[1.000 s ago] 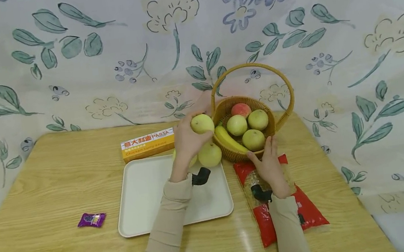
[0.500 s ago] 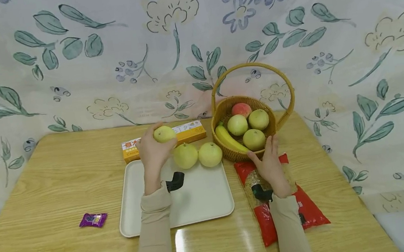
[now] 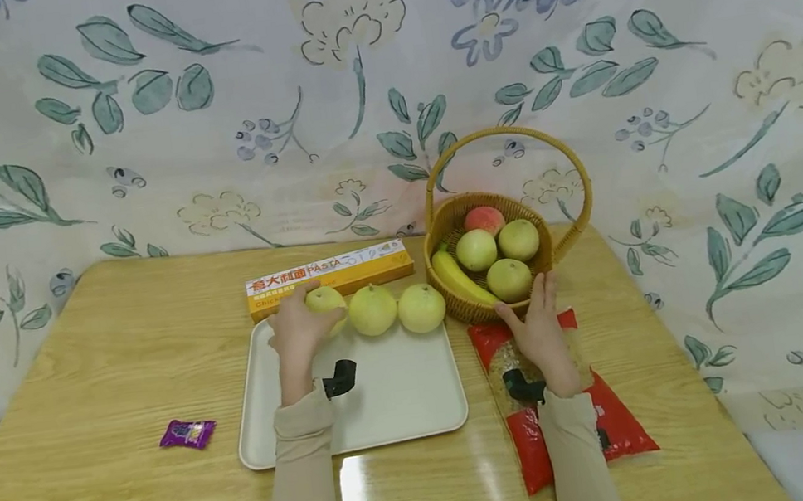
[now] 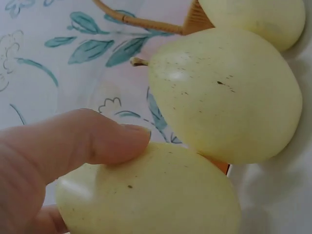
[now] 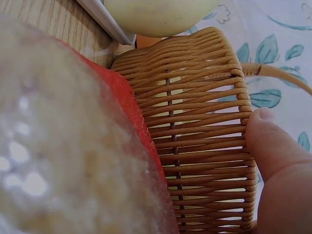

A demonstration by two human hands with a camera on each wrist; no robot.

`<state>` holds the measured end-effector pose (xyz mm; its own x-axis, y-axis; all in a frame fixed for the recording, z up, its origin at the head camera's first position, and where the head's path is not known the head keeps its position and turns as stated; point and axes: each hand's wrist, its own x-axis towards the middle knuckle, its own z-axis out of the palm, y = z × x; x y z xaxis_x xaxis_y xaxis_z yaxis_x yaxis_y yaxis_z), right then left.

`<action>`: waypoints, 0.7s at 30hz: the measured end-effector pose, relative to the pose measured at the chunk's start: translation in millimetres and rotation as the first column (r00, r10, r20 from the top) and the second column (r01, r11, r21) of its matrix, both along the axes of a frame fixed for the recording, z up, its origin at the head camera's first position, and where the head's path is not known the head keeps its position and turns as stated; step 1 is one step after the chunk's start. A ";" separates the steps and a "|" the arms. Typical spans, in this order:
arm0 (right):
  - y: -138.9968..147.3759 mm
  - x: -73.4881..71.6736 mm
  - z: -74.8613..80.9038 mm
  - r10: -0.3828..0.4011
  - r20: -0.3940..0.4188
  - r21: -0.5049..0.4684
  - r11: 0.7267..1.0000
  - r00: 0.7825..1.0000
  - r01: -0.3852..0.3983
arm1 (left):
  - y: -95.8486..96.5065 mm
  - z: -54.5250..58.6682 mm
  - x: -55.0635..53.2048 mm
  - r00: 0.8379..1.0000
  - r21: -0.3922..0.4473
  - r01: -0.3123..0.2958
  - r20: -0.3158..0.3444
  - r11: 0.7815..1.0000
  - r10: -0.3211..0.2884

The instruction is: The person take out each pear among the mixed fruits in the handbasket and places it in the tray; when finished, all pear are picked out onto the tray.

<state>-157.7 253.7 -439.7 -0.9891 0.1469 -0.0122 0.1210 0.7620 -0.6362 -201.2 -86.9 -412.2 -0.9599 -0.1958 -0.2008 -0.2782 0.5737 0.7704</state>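
Observation:
My left hand [image 3: 297, 334] holds a pale yellow-green pear [image 3: 326, 300] at the back left of the white tray [image 3: 397, 401]. In the left wrist view the thumb [image 4: 114, 141] presses on its upper side; whether the pear touches the tray cannot be told. Two more pears, a middle one [image 3: 373, 311] and a right one [image 3: 421, 308], sit in a row along the tray's back edge. My right hand [image 3: 542, 342] rests on the front rim of the wicker basket [image 3: 462, 303], its fingers fairly straight. The right wrist view has its thumb [image 5: 273, 141] against the rim.
Inside the basket lie a banana [image 3: 461, 278], a red peach-like fruit [image 3: 484, 220] and several green fruits [image 3: 509, 279]. A red bag with a clear window [image 3: 622, 424] lies beneath the right forearm. A pasta box [image 3: 373, 266] stands behind the tray; a purple wrapped sweet [image 3: 188, 433] lies left.
My left hand has carried the pear leftward from beside the basket, then lowered it at the tray's back left, beside the other two. The right hand has stayed at the basket rim.

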 end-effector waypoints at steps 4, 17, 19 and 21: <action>0.4 -0.2 -1.2 -0.005 -0.010 0.003 1.000 1.000 0.005 | 1.1 -2.7 0.1 1.000 -0.020 0.020 -0.005 1.000 -0.021; 1.5 -0.4 -1.0 -0.006 0.018 0.006 1.000 1.000 0.005 | 5.5 0.0 1.8 0.996 -0.024 0.017 -0.088 1.000 -0.019; 1.0 -0.4 -0.6 -0.002 0.018 0.004 1.000 1.000 0.002 | 9.8 3.1 2.9 0.992 -0.054 0.008 -0.123 0.999 -0.014; 0.6 -0.5 -0.5 0.000 0.018 0.004 1.000 1.000 0.000 | 14.8 7.0 4.7 0.988 -0.082 0.004 -0.155 0.997 -0.017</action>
<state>-158.2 254.3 -440.1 -0.9887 0.1468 -0.0291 0.1321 0.7645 -0.6310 -196.5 -72.1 -405.2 -0.9802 -0.1953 -0.0326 -0.1523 0.6385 0.7544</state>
